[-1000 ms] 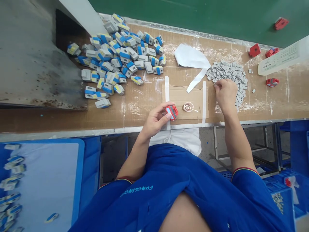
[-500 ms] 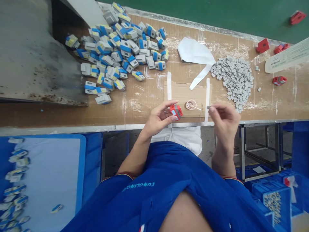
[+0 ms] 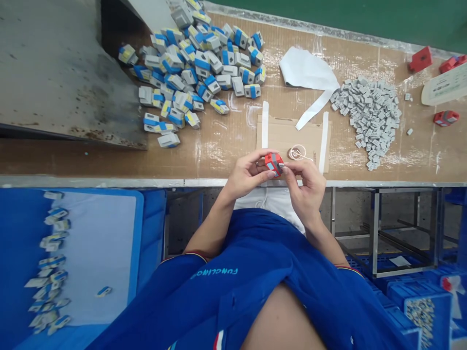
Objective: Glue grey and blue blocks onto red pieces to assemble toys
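Observation:
My left hand (image 3: pixel 248 176) grips a red toy piece (image 3: pixel 273 163) with grey and light blue patches, above the table's front edge. At the right side of that piece, my right hand (image 3: pixel 305 183) pinches a small grey part (image 3: pixel 281 166) against it. Just behind my right hand sits a small round cup (image 3: pixel 296 152) with a white stick across it, on a cardboard sheet (image 3: pixel 279 131) taped down by white strips. Farther right lies a heap of small grey parts (image 3: pixel 372 114).
Grey, blue and yellow toy pieces (image 3: pixel 204 63) are piled at the back left, beside a metal box (image 3: pixel 69 73). A white cloth (image 3: pixel 308 70) lies behind the cardboard. Red pieces (image 3: pixel 445 118) and a plastic bottle (image 3: pixel 443 87) are at the right. Blue crates (image 3: pixel 151 233) stand below.
My right hand has moved left from beside the cardboard and brought the small grey part to the red piece. The camera view has shifted a little, so the table's contents appear farther right.

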Motion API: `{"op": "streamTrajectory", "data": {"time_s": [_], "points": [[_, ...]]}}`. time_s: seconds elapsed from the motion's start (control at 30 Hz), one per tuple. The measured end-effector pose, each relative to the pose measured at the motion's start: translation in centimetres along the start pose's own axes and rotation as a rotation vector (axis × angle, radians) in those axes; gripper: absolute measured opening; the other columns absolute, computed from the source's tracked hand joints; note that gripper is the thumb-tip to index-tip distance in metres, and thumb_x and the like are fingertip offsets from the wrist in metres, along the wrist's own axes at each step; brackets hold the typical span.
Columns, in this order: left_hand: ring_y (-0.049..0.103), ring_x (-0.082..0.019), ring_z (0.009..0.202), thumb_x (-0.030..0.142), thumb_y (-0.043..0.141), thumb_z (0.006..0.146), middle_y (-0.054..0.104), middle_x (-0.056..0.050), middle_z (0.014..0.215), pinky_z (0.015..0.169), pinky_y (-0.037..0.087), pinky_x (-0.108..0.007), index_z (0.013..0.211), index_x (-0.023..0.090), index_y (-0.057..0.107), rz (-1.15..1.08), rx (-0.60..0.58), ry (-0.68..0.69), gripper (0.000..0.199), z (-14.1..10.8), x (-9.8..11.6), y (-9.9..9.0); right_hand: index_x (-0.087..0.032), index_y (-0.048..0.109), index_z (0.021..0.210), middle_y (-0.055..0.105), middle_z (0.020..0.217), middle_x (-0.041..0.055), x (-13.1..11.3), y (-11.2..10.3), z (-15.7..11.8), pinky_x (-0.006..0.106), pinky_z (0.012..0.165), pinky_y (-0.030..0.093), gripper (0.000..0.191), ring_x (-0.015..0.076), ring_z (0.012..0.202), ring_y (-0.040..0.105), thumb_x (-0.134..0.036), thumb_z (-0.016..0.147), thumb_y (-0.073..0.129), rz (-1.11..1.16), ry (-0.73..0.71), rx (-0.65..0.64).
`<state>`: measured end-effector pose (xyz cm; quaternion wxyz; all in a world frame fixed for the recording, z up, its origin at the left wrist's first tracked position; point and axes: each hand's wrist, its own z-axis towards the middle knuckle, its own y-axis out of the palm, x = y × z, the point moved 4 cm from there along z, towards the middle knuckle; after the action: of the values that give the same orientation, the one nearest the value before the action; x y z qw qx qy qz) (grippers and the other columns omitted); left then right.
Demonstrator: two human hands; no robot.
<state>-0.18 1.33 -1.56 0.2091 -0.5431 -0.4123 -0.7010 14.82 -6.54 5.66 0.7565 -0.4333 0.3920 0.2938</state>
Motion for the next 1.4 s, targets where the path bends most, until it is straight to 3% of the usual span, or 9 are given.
{"op": "streamTrajectory", "data": {"time_s": [0.37,0.77,1.03,1.2,1.3,1.4], "points": [[0.084,-0.020,0.107,0.039,0.095,0.086,0.085,-0.009,0.121,0.093,0.068,-0.026,0.134,0.022,0.077,-0.017,0.017,-0.037,0.054,-0.2,-0.4,-0.2,-0.026,0.077,0.097,0.078,0.088,0.0000,0.1,0.2,0.3,0.031,0.070,0.058,0.009,0.0159,0.079,0.070,-0.019,0.102,0.074,-0.028,-0.046,0.006],[0.085,-0.018,0.108,0.035,0.097,0.084,0.086,-0.007,0.119,0.093,0.069,-0.024,0.134,0.024,0.079,-0.029,0.083,0.006,0.055,-0.3,-0.7,-0.1,-0.026,0.068,0.091,0.063,0.083,-0.0013,-0.3,0.9,-0.1,0.031,0.069,0.053,0.017,0.0161,0.075,0.063,-0.023,0.107,0.065,-0.270,-0.081,-0.040],[0.084,-0.021,0.107,0.042,0.096,0.084,0.086,-0.011,0.121,0.091,0.069,-0.027,0.133,0.020,0.079,0.083,0.116,0.000,0.057,-0.6,-1.1,-0.3,-0.025,0.075,0.104,0.061,0.084,0.0045,-0.6,2.3,-1.7,0.033,0.069,0.047,0.027,0.0194,0.074,0.057,-0.027,0.115,0.050,-0.480,-0.085,-0.015],[0.084,-0.020,0.102,0.044,0.094,0.085,0.086,-0.010,0.117,0.088,0.069,-0.027,0.132,0.019,0.079,0.125,0.128,-0.003,0.055,-0.8,-1.2,-0.3,-0.022,0.077,0.115,0.062,0.084,0.0066,-0.7,3.0,-2.5,0.033,0.069,0.047,0.030,0.0191,0.073,0.057,-0.021,0.114,0.047,-0.521,-0.038,-0.045],[0.083,-0.019,0.099,0.042,0.094,0.085,0.086,-0.009,0.116,0.087,0.068,-0.027,0.132,0.020,0.079,0.138,0.121,-0.001,0.054,-0.7,-1.0,-0.3,-0.022,0.078,0.113,0.065,0.083,0.0061,-0.7,2.4,-2.2,0.032,0.067,0.048,0.029,0.0186,0.072,0.060,-0.020,0.113,0.049,-0.522,-0.053,-0.047],[0.081,-0.019,0.104,0.037,0.092,0.088,0.084,-0.009,0.120,0.091,0.067,-0.028,0.134,0.021,0.079,0.152,0.064,0.031,0.050,-0.5,-0.6,-0.2,-0.023,0.080,0.105,0.071,0.085,0.0045,-0.3,0.8,-1.1,0.031,0.068,0.052,0.020,0.0176,0.074,0.066,-0.025,0.110,0.060,-0.364,-0.055,-0.113]]}}
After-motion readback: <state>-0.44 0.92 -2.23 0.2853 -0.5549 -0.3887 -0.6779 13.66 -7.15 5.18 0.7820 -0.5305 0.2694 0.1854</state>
